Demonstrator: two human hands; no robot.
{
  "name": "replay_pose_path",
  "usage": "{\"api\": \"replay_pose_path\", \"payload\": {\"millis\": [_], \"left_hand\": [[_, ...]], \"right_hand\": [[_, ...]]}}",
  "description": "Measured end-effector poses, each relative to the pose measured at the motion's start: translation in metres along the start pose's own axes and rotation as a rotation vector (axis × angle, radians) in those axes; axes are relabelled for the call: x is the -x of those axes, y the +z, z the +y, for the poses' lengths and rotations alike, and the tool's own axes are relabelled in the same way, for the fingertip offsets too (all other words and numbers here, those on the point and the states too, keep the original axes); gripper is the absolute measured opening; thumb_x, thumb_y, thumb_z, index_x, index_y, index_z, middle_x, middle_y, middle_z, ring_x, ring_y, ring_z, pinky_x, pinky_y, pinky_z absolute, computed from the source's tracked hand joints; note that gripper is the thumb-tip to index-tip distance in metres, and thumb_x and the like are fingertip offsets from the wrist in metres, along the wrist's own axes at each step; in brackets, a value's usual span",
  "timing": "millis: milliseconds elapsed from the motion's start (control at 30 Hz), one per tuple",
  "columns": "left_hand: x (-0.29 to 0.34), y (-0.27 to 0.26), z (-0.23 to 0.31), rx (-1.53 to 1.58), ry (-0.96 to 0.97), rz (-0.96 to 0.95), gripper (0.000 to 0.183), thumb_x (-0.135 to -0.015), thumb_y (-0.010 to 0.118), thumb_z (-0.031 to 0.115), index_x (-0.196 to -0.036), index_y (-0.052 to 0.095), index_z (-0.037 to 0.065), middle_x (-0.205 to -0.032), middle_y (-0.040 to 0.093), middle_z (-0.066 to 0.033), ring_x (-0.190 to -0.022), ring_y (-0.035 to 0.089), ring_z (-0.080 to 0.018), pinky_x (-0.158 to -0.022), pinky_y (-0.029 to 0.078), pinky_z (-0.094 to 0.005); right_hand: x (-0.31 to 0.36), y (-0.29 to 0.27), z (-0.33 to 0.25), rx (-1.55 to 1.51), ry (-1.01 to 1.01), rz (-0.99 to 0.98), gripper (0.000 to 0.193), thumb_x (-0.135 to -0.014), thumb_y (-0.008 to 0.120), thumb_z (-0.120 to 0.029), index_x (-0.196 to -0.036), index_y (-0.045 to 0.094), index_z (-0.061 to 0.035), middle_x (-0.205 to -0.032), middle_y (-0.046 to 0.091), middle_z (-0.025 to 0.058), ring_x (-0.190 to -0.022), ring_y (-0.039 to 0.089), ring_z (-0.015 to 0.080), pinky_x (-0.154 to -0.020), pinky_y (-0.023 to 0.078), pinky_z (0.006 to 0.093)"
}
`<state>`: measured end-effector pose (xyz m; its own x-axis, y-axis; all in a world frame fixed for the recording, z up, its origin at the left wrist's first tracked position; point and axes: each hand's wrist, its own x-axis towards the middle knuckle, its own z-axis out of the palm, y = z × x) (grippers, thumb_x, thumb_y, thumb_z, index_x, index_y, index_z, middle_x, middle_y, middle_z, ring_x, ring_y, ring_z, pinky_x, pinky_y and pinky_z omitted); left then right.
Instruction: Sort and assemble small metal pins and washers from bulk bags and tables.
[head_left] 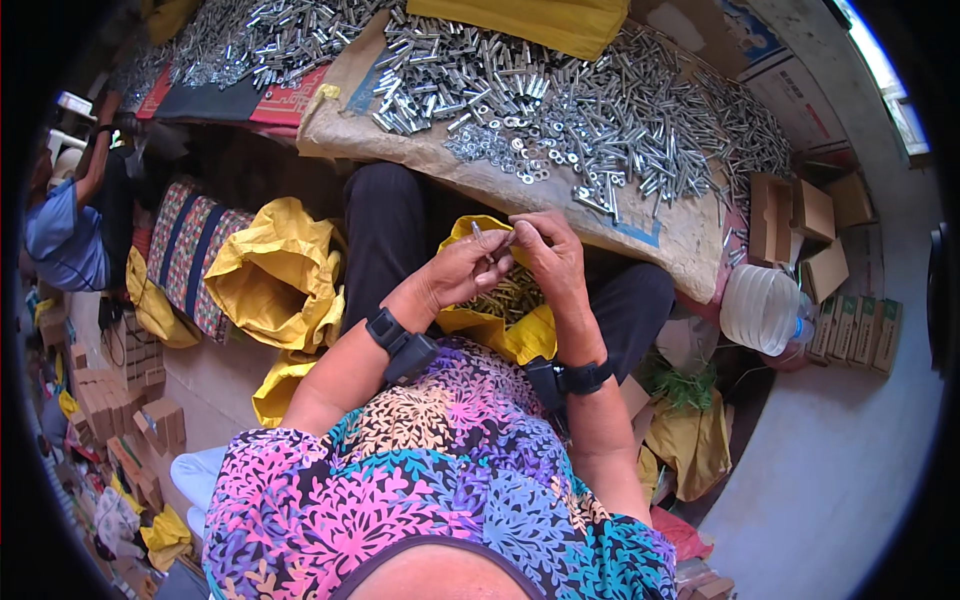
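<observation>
My left hand is closed in front of me, and the shiny end of a small metal bolt sticks out from its fingers. Close beside it, my right hand pinches with thumb and forefinger near the left fingertips; whatever is in that pinch is too small to make out. Below both hands, between my knees, an open yellow sack holds many brass-coloured bolts. Ahead lies a table covered with cardboard, bearing heaps of silvery metal sleeves, washers and thin bolts.
Another yellow sack stands open at my left, by a patterned cushion. At the right are a clear plastic jug and small cardboard boxes. Farther left, a person in a blue shirt sits near stacked cartons.
</observation>
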<state>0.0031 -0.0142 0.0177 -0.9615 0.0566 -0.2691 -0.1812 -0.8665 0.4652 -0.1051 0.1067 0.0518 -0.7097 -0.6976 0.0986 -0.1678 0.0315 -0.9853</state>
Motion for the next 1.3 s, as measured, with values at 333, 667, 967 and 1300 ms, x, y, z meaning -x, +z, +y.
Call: {"api": "replay_pose_path", "payload": {"millis": [333, 667, 967, 1300], "left_hand": [[-0.003, 0.002, 0.007, 0.169, 0.028, 0.085, 0.024, -0.099, 0.047, 0.026, -0.111, 0.054, 0.007, -0.067, 0.040, 0.0049, -0.049, 0.038, -0.0031, -0.044, 0.031, -0.0168], [-0.006, 0.001, 0.011, 0.130, 0.089, 0.196, 0.023, -0.099, 0.046, 0.023, -0.112, 0.054, 0.006, -0.065, 0.037, 0.0060, -0.048, 0.034, -0.0027, -0.043, 0.027, -0.0172], [-0.004, -0.004, 0.005, 0.102, 0.128, 0.202, 0.021, -0.098, 0.046, 0.023, -0.109, 0.055, 0.007, -0.063, 0.036, 0.0068, -0.046, 0.033, -0.0022, -0.042, 0.027, -0.0166], [-0.004, -0.008, 0.000, 0.064, 0.169, 0.200, 0.013, -0.098, 0.047, 0.023, -0.099, 0.055, 0.013, -0.063, 0.036, 0.0075, -0.045, 0.031, -0.0025, -0.040, 0.025, -0.0171]], "right_hand": [[-0.026, -0.002, 0.008, 0.345, -0.110, 0.146, 0.013, -0.080, 0.070, -0.016, -0.090, 0.070, -0.0084, -0.081, 0.059, 0.0091, -0.078, 0.058, 0.0239, -0.066, 0.047, 0.0333], [-0.066, -0.005, 0.014, 0.944, -0.155, 0.157, 0.011, -0.075, 0.071, -0.019, -0.079, 0.067, -0.0087, -0.081, 0.059, 0.0096, -0.080, 0.059, 0.0293, -0.066, 0.048, 0.0408], [-0.038, -0.002, 0.010, 0.502, -0.287, 0.158, 0.007, -0.078, 0.066, -0.009, -0.080, 0.061, -0.0062, -0.073, 0.057, 0.0093, -0.065, 0.057, 0.0274, -0.057, 0.046, 0.0368], [-0.018, 0.017, 0.009, 0.325, -0.369, 0.039, 0.013, -0.077, 0.067, -0.003, -0.090, 0.066, -0.0057, -0.079, 0.059, 0.0105, -0.073, 0.060, 0.0254, -0.063, 0.048, 0.0341]]}}
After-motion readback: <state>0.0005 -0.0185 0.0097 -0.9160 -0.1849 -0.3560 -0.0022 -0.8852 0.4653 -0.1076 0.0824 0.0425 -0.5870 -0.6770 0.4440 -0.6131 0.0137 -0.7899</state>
